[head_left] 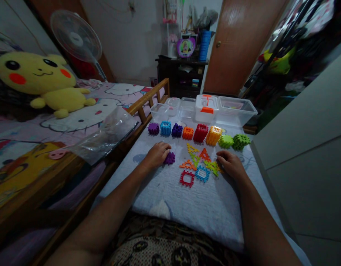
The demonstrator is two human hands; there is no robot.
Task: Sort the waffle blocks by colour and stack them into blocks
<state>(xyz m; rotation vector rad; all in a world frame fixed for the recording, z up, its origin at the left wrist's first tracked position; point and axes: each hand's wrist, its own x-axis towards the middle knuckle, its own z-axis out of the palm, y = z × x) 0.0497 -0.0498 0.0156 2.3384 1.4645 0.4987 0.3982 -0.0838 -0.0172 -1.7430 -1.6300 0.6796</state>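
My left hand (158, 153) is closed at the edge of a purple interlocking building piece (169, 158) lying on the cloth. My right hand (230, 163) rests with curled fingers beside a yellow-green notched piece (212, 167); what is under its fingers is hidden. Between the hands lie loose flat pieces: a yellow-green triangle frame (193, 154), an orange-red triangle (205, 154), an orange triangle (188, 165), a blue square frame (202, 173) and a red square frame (187, 178). Behind them stands a row of colour-sorted stacks, among them a red stack (201, 133) and a yellow-orange stack (214, 136).
Clear plastic boxes (234, 109) and a white lidded box with orange clips (206, 110) line the table's far edge. A bed with a wooden rail (148, 96) and a clear plastic bag (106, 135) is at left. A white cabinet (303, 147) stands close at right.
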